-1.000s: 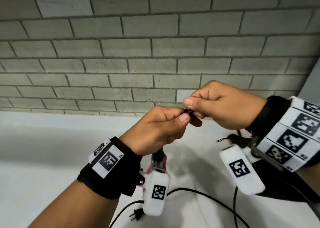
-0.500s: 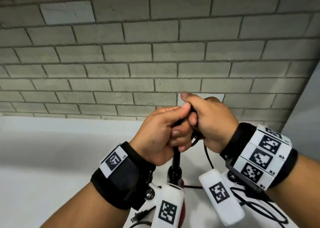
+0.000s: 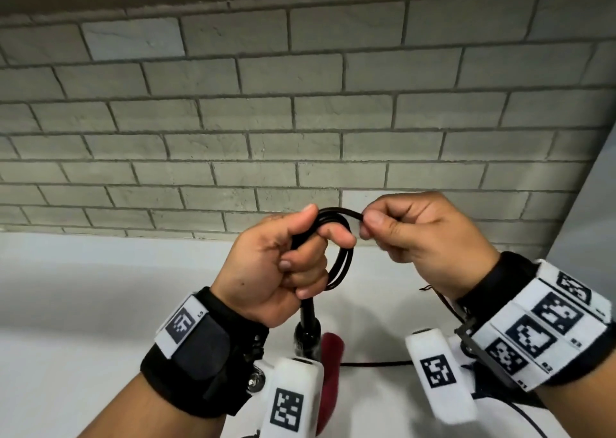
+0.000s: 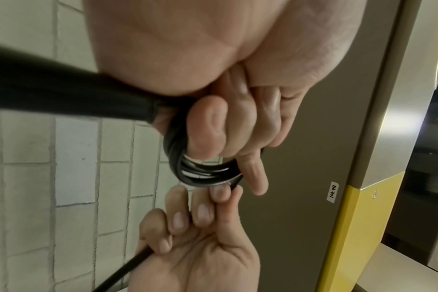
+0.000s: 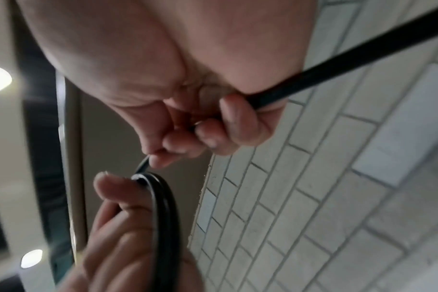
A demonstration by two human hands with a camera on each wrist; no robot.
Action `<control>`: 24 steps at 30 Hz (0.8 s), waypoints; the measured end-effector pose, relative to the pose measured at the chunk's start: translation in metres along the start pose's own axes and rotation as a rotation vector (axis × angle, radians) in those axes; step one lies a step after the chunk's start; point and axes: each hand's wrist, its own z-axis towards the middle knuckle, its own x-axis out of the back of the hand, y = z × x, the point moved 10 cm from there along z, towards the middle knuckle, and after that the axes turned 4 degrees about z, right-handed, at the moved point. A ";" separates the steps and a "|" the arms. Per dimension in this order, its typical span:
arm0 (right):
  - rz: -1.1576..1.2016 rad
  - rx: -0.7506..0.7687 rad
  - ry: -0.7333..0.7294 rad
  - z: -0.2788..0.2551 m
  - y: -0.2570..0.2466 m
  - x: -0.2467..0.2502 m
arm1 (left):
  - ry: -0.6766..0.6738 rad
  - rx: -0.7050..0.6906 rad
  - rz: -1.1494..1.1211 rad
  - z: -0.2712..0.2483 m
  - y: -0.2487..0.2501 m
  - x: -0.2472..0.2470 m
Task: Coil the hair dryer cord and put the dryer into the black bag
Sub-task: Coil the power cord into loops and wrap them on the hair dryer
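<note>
My left hand (image 3: pixel 266 271) is raised above the white counter and grips small loops of the black cord (image 3: pixel 343 261), which pass round its index finger. My right hand (image 3: pixel 416 234) pinches the cord just right of the loops, between thumb and fingers. In the left wrist view the coil (image 4: pixel 203 173) hangs under my left fingers (image 4: pixel 213 128), with the right hand (image 4: pixel 200 247) below it. The red hair dryer (image 3: pixel 331 347) hangs below my left fist by its black cord collar (image 3: pixel 308 321). In the right wrist view the cord (image 5: pixel 338 57) runs out of my right hand (image 5: pixel 188 128). The black bag is not plainly in view.
A grey brick wall (image 3: pixel 300 104) stands close behind the white counter (image 3: pixel 83 304). A slack stretch of cord (image 3: pixel 376 363) lies on the counter between my wrists. A grey panel (image 3: pixel 586 221) rises at the right.
The hands were pressed together half a second ago. The right hand has since drawn away to the right with the cord, and round loops now show at my left fingers.
</note>
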 end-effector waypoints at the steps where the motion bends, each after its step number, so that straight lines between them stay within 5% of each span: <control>1: 0.085 -0.068 -0.036 0.001 0.006 -0.005 | -0.017 -0.007 -0.004 0.000 0.000 -0.002; 6: 0.490 -0.412 -0.154 -0.007 0.041 -0.039 | -0.064 -0.057 -0.095 0.007 0.007 -0.009; 8: 0.573 -0.439 -0.129 -0.012 0.049 -0.047 | -0.040 -0.105 -0.142 0.009 0.017 -0.007; 13: 0.420 -0.175 0.067 -0.006 0.042 -0.029 | -0.015 -0.190 -0.207 0.009 0.035 0.001; 19: 0.259 -0.089 0.197 -0.007 0.031 -0.017 | -0.019 -0.199 -0.208 0.012 0.032 0.003; 24: -0.245 0.319 0.423 -0.021 -0.019 0.007 | 0.006 -0.214 -0.220 0.009 0.036 0.010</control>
